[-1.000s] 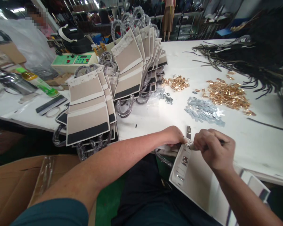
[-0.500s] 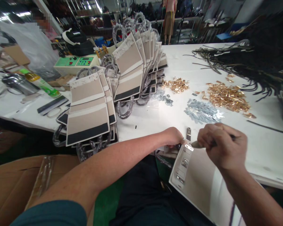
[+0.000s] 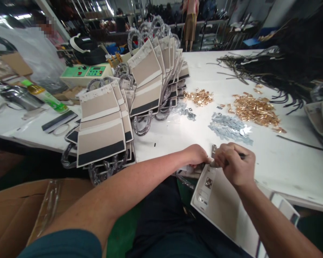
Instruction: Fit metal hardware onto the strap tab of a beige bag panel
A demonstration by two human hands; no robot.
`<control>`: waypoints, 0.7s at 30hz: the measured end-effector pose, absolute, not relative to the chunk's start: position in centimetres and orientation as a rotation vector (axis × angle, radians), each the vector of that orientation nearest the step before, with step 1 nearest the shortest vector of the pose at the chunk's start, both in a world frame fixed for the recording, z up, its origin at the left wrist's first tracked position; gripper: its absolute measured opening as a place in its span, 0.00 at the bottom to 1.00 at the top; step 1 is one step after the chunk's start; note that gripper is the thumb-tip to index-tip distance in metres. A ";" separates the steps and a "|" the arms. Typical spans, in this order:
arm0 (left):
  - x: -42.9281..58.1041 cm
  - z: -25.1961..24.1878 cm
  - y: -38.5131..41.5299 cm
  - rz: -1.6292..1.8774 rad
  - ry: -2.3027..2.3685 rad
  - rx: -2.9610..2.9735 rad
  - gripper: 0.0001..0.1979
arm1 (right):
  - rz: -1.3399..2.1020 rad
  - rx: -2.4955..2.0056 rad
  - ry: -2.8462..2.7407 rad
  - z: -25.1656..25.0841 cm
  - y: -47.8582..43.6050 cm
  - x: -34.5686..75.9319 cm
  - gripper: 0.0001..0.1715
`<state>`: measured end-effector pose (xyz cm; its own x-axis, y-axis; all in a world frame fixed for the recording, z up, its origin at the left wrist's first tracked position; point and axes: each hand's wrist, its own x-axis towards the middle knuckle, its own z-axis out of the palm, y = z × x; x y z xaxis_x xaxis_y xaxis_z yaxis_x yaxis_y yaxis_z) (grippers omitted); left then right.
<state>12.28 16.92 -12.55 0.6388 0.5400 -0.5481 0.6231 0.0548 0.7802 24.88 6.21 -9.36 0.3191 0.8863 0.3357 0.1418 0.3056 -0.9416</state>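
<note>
A beige bag panel (image 3: 226,200) with a pale border lies tilted at the table's front edge, partly over my lap. My left hand (image 3: 197,156) is closed on its upper corner, the fingertips partly hidden. In my right hand (image 3: 237,165) is a small tool with a dark handle end (image 3: 242,156); its flat greyish tip (image 3: 213,164) presses at that same corner, close to my left fingers. The tool's exact kind does not show. A metal fitting (image 3: 209,183) sits in the panel's pale strip. Just beyond the corner lies a metal strip with holes (image 3: 214,150).
Fanned stacks of beige bag panels (image 3: 101,139) with wrapped handles stand left. Heaps of gold clips (image 3: 255,109) and grey metal plates (image 3: 228,127) lie ahead. Black straps (image 3: 247,64) fill the back right. A cardboard box (image 3: 18,211) is lower left. A person (image 3: 190,25) stands far off.
My right hand has moved left with the tool, bringing its tip over the panel's corner. The panel has shifted slightly left. My left hand stays at the corner.
</note>
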 end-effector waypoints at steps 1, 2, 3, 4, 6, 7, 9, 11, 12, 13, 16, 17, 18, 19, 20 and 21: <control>12.3 -12.6 16.9 -0.078 0.993 1.586 0.16 | 0.681 -1.158 -1.129 -9.6 6.1 24.9 0.28; 12.2 -12.6 17.0 -0.073 0.999 1.574 0.16 | 0.687 -1.148 -1.114 -9.8 6.0 25.1 0.28; 12.2 -12.7 17.0 -0.068 1.002 1.564 0.16 | 0.686 -1.134 -1.105 -10.1 5.9 25.3 0.28; 12.2 -12.7 17.1 -0.062 1.005 1.557 0.15 | 0.680 -1.124 -1.102 -10.3 5.8 25.5 0.28; 12.1 -12.6 17.1 -0.053 1.010 1.557 0.16 | 0.662 -1.155 -1.100 -10.3 5.6 25.7 0.28; 12.1 -12.5 17.0 -0.052 1.014 1.566 0.16 | 0.664 -1.210 -1.116 -10.1 5.5 25.7 0.28; 12.0 -12.0 16.8 -0.052 1.017 1.604 0.17 | 0.673 -1.354 -1.179 -9.3 5.5 25.6 0.29; 11.8 -11.3 16.7 -0.056 1.009 1.668 0.17 | 0.658 -1.464 -1.248 -8.5 5.3 25.7 0.28; 11.7 -11.0 16.6 -0.052 1.004 1.710 0.16 | 0.628 -1.506 -1.275 -8.2 4.9 26.0 0.26; 11.6 -10.6 16.6 -0.043 0.991 1.754 0.15 | 0.586 -1.554 -1.295 -8.2 4.4 26.5 0.24; 11.2 -9.5 16.1 0.041 0.929 1.903 0.11 | 0.425 -1.854 -1.367 -10.2 1.2 28.8 0.13; 11.1 -8.9 15.6 0.084 0.897 1.952 0.11 | 0.389 -1.926 -1.382 -11.3 -0.2 29.8 0.17; 11.1 -8.3 14.9 0.132 0.864 1.995 0.11 | 0.388 -1.975 -1.397 -12.4 -1.7 30.9 0.22; 11.1 -7.7 14.2 0.178 0.822 2.043 0.10 | 0.419 -2.001 -1.409 -13.4 -3.2 31.9 0.26; 11.2 -6.9 13.3 0.220 0.764 2.105 0.10 | 0.421 -1.995 -1.410 -14.2 -4.6 32.9 0.29; 11.5 -6.0 12.5 0.258 0.688 2.181 0.10 | 0.408 -1.988 -1.404 -14.7 -5.9 33.8 0.29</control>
<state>11.47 12.47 -5.98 0.8300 0.5559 -0.0455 0.3890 -0.5185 0.7615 33.85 -5.88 -14.72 0.3749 0.9196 0.1173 0.7131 -0.2052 -0.6703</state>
